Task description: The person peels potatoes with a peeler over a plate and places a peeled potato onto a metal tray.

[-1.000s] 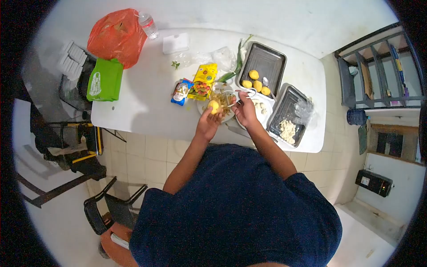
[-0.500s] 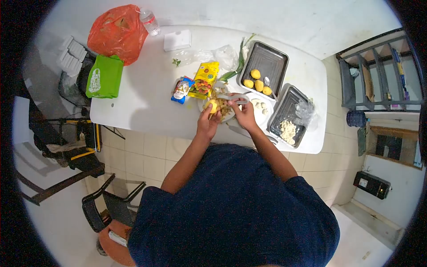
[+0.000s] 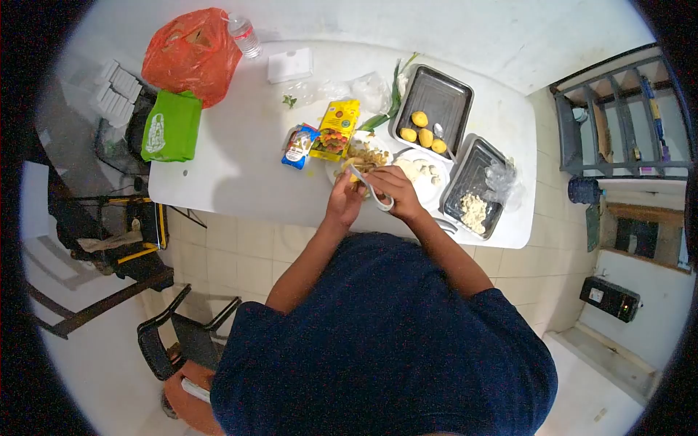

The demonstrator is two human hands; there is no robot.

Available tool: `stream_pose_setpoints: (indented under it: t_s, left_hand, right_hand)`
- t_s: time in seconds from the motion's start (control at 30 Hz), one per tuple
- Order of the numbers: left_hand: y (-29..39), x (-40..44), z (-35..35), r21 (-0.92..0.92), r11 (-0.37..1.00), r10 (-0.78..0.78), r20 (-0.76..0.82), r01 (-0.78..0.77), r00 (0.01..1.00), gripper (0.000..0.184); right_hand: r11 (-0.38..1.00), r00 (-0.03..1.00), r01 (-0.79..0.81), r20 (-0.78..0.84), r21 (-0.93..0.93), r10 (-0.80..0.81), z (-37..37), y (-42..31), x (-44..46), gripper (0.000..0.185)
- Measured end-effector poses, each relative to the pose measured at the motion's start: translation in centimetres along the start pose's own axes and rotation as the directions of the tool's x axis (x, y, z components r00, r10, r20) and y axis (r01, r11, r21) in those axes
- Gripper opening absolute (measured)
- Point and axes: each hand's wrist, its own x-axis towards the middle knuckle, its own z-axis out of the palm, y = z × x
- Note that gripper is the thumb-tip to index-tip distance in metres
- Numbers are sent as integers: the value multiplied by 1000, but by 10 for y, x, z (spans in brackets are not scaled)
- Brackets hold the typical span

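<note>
My left hand [image 3: 343, 203] is closed around a yellow peeled-looking potato [image 3: 350, 176], partly hidden by the fingers. In my right hand [image 3: 398, 192] is a peeler with a pale handle [image 3: 384, 205], its head lying against the potato. Beneath both hands, brown peelings [image 3: 372, 151] are heaped on a plate that my hands partly cover. Just right of them stands a white plate [image 3: 430, 197] with small pale pieces. Several yellow potatoes [image 3: 425, 136] and a spoon [image 3: 438, 130] lie in the dark upper tray [image 3: 438, 93].
A lower tray [image 3: 465, 174] holds chopped pale pieces [image 3: 473, 212] and a clear bag [image 3: 500, 185]. Yellow [image 3: 336, 131] and blue [image 3: 298, 147] packets lie left of the peelings. A knife handle [image 3: 446, 226] shows near the front edge. Green [image 3: 172, 126] and red [image 3: 193, 58] bags sit at left.
My right hand has moved slightly left and turned the peeler, bringing its head from beside the potato onto it. The potato is now more covered.
</note>
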Motion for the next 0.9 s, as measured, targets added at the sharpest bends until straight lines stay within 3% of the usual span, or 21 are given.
stream_pose_setpoints:
  t_s: [0.13, 0.23, 0.33, 0.43, 0.53, 0.63, 0.73, 0.9]
  left_hand:
    - [-4, 8, -19, -33, 999, -30, 107, 34, 994, 28]
    - [-6, 13, -25, -13, 999, -32, 122, 34, 992, 29]
    - [-1, 3, -3, 20, 999, -41, 13, 40, 999, 20]
    - [-2, 7, -5, 31, 998, -58, 86, 56, 995, 21]
    - [-10, 5, 4, -15, 1000, 4, 69, -3, 998, 20]
    - [-3, 13, -5, 7, 1000, -18, 194, 17, 981, 22]
    - [-2, 4, 9, 27, 998, 55, 43, -56, 998, 23]
    - [-3, 7, 1, 24, 998, 64, 38, -65, 997, 25]
  right_hand:
    - [1000, 1000, 2, -13, -13, -2, -1, 0, -2, 39]
    - [1000, 1000, 5, -30, -27, -6, -1, -1, -1, 41]
    - [999, 999, 12, -35, -43, -13, -2, -4, 2, 44]
    - [994, 1000, 4, -29, -112, -8, -2, -1, 3, 49]
    - [995, 995, -94, -37, -17, 93, -11, -2, 8, 56]
    - [982, 981, -165, -92, 92, 173, -10, -5, 7, 62]
    - [982, 987, -125, -80, 138, 137, -9, -6, 8, 62]
    - [977, 993, -103, -29, 187, 110, -9, -5, 7, 57]
